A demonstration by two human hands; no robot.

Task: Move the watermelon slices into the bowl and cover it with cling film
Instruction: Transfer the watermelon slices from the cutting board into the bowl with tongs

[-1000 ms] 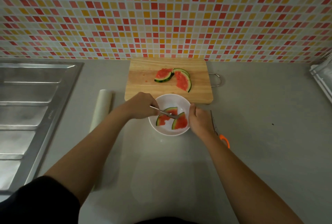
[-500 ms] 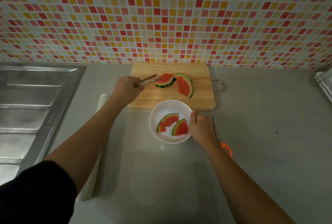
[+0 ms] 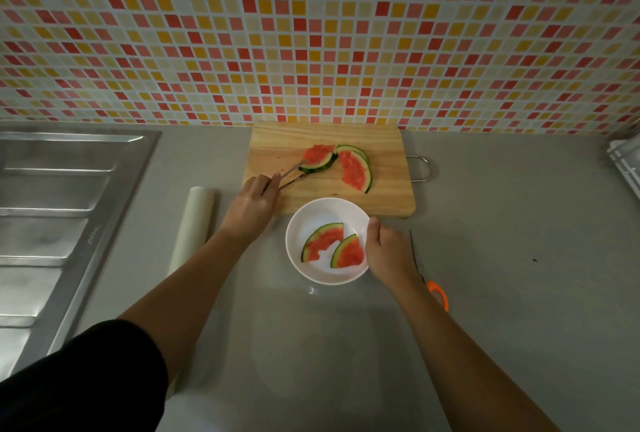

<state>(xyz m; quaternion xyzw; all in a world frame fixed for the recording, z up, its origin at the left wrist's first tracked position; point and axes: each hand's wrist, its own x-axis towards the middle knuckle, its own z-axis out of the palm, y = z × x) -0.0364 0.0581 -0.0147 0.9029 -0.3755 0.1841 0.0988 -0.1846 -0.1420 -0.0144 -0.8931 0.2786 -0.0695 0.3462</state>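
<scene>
A white bowl [image 3: 313,215] sits on the counter in front of a wooden cutting board [image 3: 388,189]. Two watermelon slices [image 3: 323,241] lie in the bowl. On the board lie a left slice [image 3: 318,157] and a right slice [image 3: 355,171], with a third rind showing behind them. My left hand [image 3: 249,206] holds metal tongs [image 3: 291,173], whose tips touch the left slice's rind. My right hand [image 3: 388,251] grips the bowl's right rim. A roll of cling film [image 3: 192,223] lies left of my left arm.
Orange-handled scissors [image 3: 429,279] lie just right of my right hand. A steel sink drainer [image 3: 62,209] fills the left side. A tiled wall rises behind the board. A metal rack edge [image 3: 625,161] shows at far right.
My left hand has carried the tongs from the bowl up to the board, and their tips have closed in on the left slice. My right hand has stayed on the bowl.
</scene>
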